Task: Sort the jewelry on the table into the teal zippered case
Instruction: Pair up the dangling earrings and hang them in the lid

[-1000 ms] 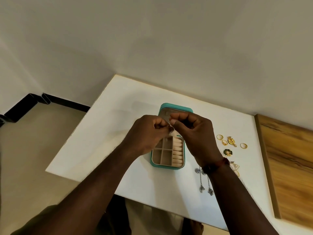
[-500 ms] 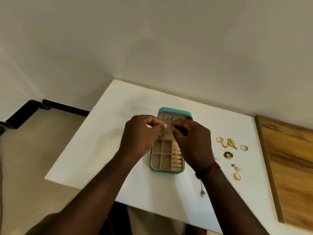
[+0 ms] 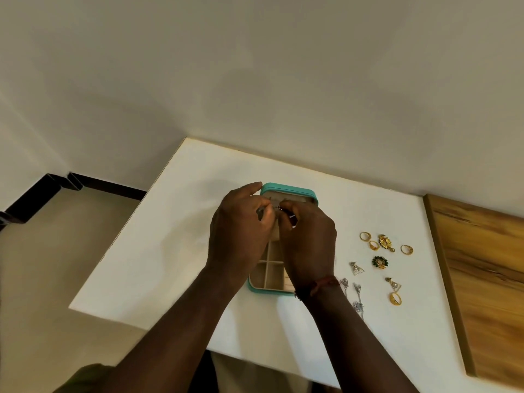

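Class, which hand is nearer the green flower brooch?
Right. The right hand sits left of the green flower brooch, over the teal case; the left hand is farther left.

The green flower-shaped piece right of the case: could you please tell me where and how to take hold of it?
Probably from above, pinching opposite edges of its rim: the green flower-shaped piece lies flat on the white table, a small round disc with bare table around it.

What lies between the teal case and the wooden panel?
In the head view, on the white table: gold rings, a gold flower pendant, a green brooch, silver earrings.
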